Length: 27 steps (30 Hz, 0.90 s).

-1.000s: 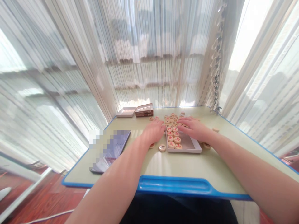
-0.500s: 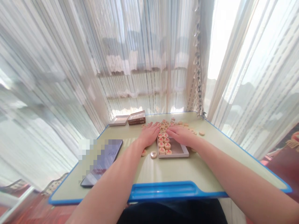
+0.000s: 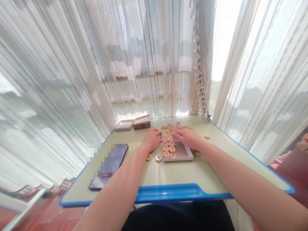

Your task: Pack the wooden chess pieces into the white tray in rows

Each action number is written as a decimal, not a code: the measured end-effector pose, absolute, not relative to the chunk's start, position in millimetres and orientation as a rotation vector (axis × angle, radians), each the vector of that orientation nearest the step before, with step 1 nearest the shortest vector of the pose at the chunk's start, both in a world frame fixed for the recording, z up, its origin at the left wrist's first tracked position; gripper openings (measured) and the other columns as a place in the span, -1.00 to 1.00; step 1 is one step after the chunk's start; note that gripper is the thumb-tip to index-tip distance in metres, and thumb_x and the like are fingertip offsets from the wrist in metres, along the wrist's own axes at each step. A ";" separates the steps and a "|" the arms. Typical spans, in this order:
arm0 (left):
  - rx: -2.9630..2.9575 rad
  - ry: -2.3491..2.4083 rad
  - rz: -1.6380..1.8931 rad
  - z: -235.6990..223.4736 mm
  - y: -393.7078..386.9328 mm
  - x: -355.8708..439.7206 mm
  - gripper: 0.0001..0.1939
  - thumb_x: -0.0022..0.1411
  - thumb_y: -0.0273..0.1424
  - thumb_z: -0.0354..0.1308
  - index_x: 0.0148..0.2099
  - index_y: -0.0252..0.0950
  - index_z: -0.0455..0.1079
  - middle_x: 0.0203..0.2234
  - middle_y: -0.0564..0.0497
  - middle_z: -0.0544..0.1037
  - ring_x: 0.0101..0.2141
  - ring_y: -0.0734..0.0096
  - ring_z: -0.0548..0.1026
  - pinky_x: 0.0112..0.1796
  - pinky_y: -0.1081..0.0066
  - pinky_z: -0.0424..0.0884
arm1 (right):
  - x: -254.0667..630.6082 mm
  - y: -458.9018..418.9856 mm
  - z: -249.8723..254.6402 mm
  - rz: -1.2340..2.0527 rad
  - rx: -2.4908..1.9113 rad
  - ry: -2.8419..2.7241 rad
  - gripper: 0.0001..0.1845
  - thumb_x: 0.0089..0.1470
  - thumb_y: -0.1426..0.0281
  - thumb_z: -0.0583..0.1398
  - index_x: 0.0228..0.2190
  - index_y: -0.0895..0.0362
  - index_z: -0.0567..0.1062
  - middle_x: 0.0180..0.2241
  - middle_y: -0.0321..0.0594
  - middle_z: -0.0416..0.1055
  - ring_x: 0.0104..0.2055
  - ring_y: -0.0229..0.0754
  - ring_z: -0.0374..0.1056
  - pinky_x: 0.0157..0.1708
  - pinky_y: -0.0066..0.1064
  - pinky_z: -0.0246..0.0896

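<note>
A shallow white box (image 3: 179, 158) lies on the table, with two columns of round Chinese chess pieces (image 3: 171, 149) with red characters along its left side. The rest of its floor shows bare. My left hand (image 3: 152, 140) is at the box's far left corner, its fingers bent down and closed around a chess piece (image 3: 160, 137) that is mostly hidden. My right hand (image 3: 184, 138) reaches over the box's right side, fingers stretched toward pieces at the far edge. Beside the box lies a loose piece with a dark character (image 3: 158, 158), near a red-marked one (image 3: 149, 157).
More loose pieces (image 3: 169, 125) are scattered beyond the box and to its right. A tablet (image 3: 113, 163), partly blurred out, lies at left. Another open tray (image 3: 124, 124) and brown stacked boxes (image 3: 141, 122) stand at the back left. The table has a blue rim (image 3: 168, 193).
My left hand's fingers have drawn back to the left and curled in. My right hand stays almost in place. The view has shifted slightly.
</note>
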<state>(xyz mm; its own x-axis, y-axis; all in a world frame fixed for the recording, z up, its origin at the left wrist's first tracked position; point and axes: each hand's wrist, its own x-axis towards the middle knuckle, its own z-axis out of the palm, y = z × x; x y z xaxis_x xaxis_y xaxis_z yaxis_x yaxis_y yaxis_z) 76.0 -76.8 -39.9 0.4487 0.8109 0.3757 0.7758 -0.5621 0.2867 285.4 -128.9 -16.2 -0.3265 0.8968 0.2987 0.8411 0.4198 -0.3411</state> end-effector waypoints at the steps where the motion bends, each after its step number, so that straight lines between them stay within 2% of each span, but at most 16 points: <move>1: 2.588 1.466 0.740 -40.3 -76.3 75.0 -0.62 0.20 -0.45 -0.16 -0.08 -0.24 0.44 -0.08 -0.04 0.41 -0.05 0.33 0.34 0.03 0.39 0.22 | 286.2 -128.6 -15.7 0.163 -1.485 -2.230 -0.53 0.18 0.16 -0.13 -0.38 0.09 0.49 -0.29 -0.16 0.48 -0.24 -0.10 0.33 -0.26 -0.34 0.15; 5: 2.537 1.579 0.726 -39.1 -78.4 73.3 -0.58 0.18 -0.50 -0.17 0.02 -0.31 0.36 0.00 -0.11 0.35 0.04 0.27 0.26 0.07 0.33 0.17 | 288.4 -129.0 -14.8 0.144 -1.506 -2.216 -0.55 0.17 0.20 -0.12 -0.38 0.10 0.50 -0.30 -0.17 0.49 -0.26 -0.12 0.33 -0.28 -0.37 0.15; 7: 2.546 1.619 0.694 -37.0 -81.6 73.0 -0.56 0.18 -0.50 -0.16 0.07 -0.35 0.32 0.00 -0.14 0.35 0.05 0.25 0.24 0.07 0.32 0.15 | 289.1 -129.4 -15.3 0.135 -1.492 -2.243 -0.63 0.13 0.23 -0.04 -0.35 0.08 0.51 -0.28 -0.19 0.49 -0.22 -0.13 0.33 -0.24 -0.38 0.16; 9: 2.571 1.645 0.652 -34.8 -84.9 72.5 -0.58 0.17 -0.49 -0.16 0.02 -0.33 0.37 -0.04 -0.14 0.37 0.05 0.24 0.23 0.06 0.32 0.16 | 290.1 -129.4 -16.1 0.102 -1.469 -2.274 -0.73 0.04 0.31 0.06 -0.31 0.07 0.53 -0.24 -0.22 0.48 -0.14 -0.11 0.30 -0.16 -0.37 0.15; 12: 2.580 1.663 0.626 -32.7 -88.1 71.1 -0.62 0.17 -0.47 -0.15 -0.09 -0.30 0.45 -0.09 -0.14 0.38 0.03 0.21 0.23 0.04 0.30 0.19 | 292.1 -128.5 -16.7 0.043 -1.489 -2.285 -0.71 -0.08 0.42 0.11 -0.28 0.03 0.54 -0.23 -0.25 0.48 -0.08 -0.07 0.26 -0.15 -0.35 0.16; 17: 2.583 1.700 0.687 -30.2 -89.8 69.5 -0.57 0.10 -0.52 -0.12 -0.01 -0.31 0.39 0.01 -0.14 0.35 0.05 0.19 0.22 0.09 0.26 0.11 | 292.8 -127.7 -14.6 0.106 -1.582 -2.208 -0.68 -0.07 0.48 0.06 -0.32 0.00 0.55 -0.28 -0.32 0.51 -0.22 -0.15 0.35 -0.32 -0.42 0.21; 20: 2.615 1.672 0.642 -27.5 -91.0 69.6 -0.53 0.08 -0.56 -0.13 0.02 -0.34 0.36 0.02 -0.12 0.38 0.06 0.23 0.24 0.12 0.28 0.04 | 291.7 -127.7 -13.5 0.149 -1.608 -2.151 -0.69 -0.03 0.47 0.06 -0.34 0.00 0.56 -0.29 -0.33 0.52 -0.27 -0.17 0.38 -0.35 -0.44 0.22; 24: 2.543 1.693 0.600 -26.0 -91.2 70.5 -0.57 0.12 -0.55 -0.14 -0.01 -0.36 0.39 -0.04 -0.15 0.44 0.05 0.19 0.27 0.06 0.29 0.16 | 290.4 -124.6 -14.7 0.126 -1.606 -2.122 -0.69 -0.02 0.49 0.05 -0.34 0.02 0.56 -0.28 -0.29 0.52 -0.25 -0.16 0.38 -0.28 -0.41 0.25; 27: 2.554 1.688 0.632 -27.1 -89.0 71.0 -0.64 0.18 -0.50 -0.16 -0.10 -0.34 0.42 -0.14 -0.16 0.48 -0.05 0.21 0.36 -0.04 0.29 0.25 | 290.8 -120.0 -16.7 0.077 -1.636 -2.076 -0.67 -0.03 0.53 0.04 -0.33 0.06 0.57 -0.28 -0.25 0.51 -0.23 -0.17 0.38 -0.22 -0.41 0.25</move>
